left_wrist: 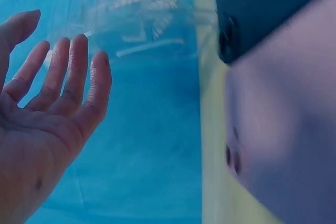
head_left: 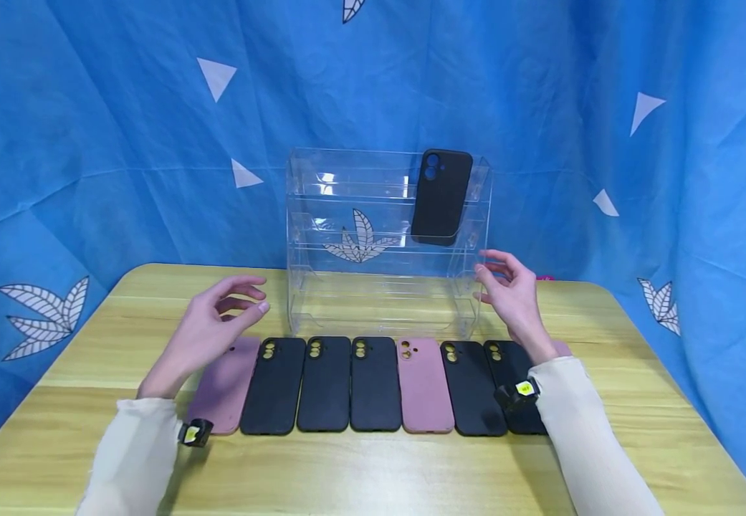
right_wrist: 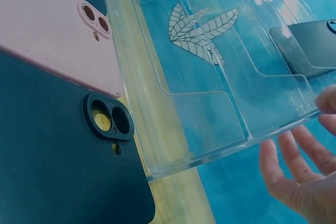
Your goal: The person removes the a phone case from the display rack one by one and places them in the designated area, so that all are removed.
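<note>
A clear acrylic tiered rack (head_left: 373, 283) stands at the back of the table. One black phone case (head_left: 443, 193) leans upright in its upper right part, camera cutouts at the top left. My right hand (head_left: 509, 288) is at the rack's right side, fingers loosely bent and holding nothing; in the right wrist view its fingertips (right_wrist: 269, 148) are right at the rack's side edge. To the left of the rack, my left hand (head_left: 218, 315) hovers with relaxed fingers and nothing in them, above a pink phone case (head_left: 226, 390) at the row's left end.
Several phone cases lie side by side before the rack, among them a black case (head_left: 324, 387) and a pink case (head_left: 426, 387). My right forearm covers part of the row's right end. A blue patterned curtain (head_left: 121, 143) hangs behind the wooden table (head_left: 347, 473).
</note>
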Action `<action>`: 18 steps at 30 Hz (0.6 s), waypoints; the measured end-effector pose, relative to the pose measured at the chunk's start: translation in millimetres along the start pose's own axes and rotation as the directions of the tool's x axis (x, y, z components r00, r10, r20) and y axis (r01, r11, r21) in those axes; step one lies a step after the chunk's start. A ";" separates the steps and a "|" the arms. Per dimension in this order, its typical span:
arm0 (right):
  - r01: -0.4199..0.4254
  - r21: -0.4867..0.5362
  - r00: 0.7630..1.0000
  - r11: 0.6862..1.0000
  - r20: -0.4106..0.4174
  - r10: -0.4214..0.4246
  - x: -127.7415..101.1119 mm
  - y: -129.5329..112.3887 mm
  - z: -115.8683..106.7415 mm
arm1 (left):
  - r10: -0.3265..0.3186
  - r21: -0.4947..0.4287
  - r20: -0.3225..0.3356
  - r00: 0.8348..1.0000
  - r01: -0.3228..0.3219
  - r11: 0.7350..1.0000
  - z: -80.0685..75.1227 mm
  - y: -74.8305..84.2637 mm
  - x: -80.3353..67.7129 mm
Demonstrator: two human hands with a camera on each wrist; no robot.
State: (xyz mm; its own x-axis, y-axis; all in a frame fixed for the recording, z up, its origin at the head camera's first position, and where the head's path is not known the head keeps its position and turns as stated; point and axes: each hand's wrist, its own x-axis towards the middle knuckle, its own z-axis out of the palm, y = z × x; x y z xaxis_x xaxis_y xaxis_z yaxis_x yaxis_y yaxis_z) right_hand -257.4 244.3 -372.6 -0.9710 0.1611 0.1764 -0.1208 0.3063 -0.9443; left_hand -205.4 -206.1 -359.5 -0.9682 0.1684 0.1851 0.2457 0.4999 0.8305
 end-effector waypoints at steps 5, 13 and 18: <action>-0.005 0.011 1.000 1.000 0.008 0.004 0.3 0.2 0.1 | 0.070 -0.034 -0.038 0.997 -0.072 0.997 12.3 14.9 12.4; 0.000 0.005 1.000 1.000 0.001 0.000 0.1 1.0 -0.1 | 0.112 -0.135 -0.081 0.990 -0.122 0.983 33.2 45.8 32.5; -0.005 0.013 1.000 1.000 0.002 0.005 0.3 0.7 -0.2 | 0.161 -0.180 -0.094 0.983 -0.175 0.968 45.1 64.1 48.0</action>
State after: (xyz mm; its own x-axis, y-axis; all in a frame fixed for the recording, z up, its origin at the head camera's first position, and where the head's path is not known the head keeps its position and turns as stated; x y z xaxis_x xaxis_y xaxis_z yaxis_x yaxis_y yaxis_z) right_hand -257.8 244.7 -373.1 -0.9721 0.1605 0.1709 -0.1183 0.2937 -0.9486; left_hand -234.0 -127.7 -321.1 -0.9163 0.1662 0.3643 0.3990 0.3015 0.8660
